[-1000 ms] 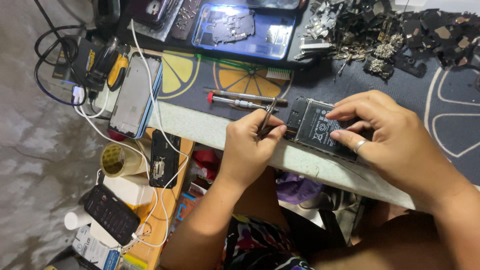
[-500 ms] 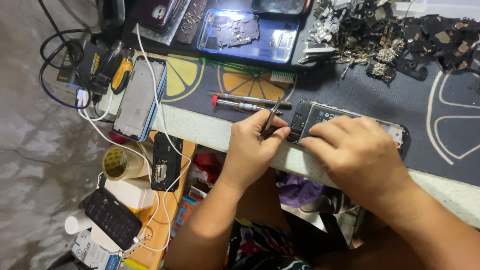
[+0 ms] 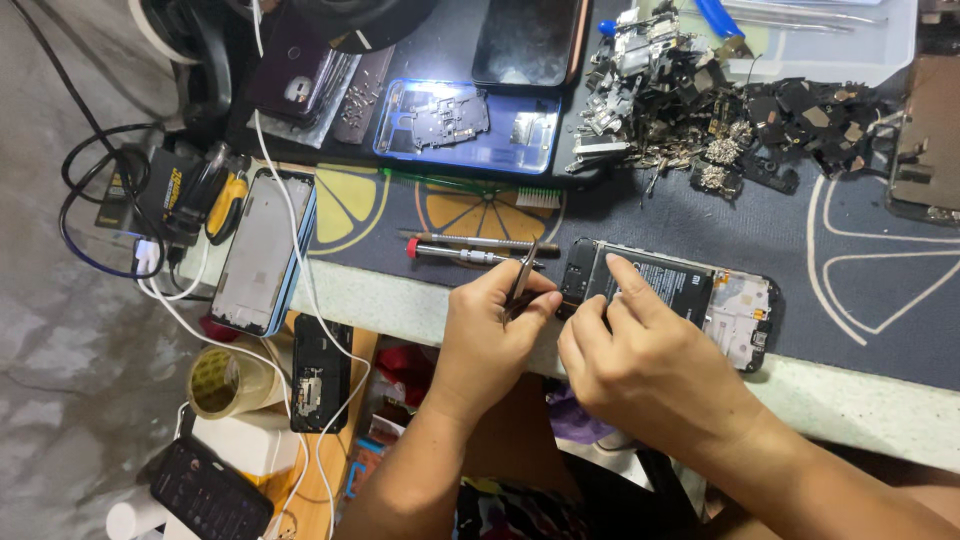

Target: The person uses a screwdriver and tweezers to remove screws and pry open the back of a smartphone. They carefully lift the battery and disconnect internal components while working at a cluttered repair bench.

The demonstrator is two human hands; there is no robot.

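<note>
Here, the person is working on an opened smartphone (image 3: 675,300) lying back-off near the front edge of the surface (image 3: 860,400), on a dark mat with citrus prints (image 3: 860,260). The left hand (image 3: 495,335) is pinching slim metal tweezers (image 3: 522,280), fingers closed round them, tips angled at the phone's left end. The right hand (image 3: 650,365) is pressing down on the phone, forefinger stretched over the battery, holding nothing else. Judging by this, the step is picking at a small part inside; the next move calls for a steady tweezer tip and a firm hold. Compared with half a second ago, the right hand has slid lower, uncovering more of the phone. Two screwdrivers (image 3: 470,250) are lying just beyond.
</note>
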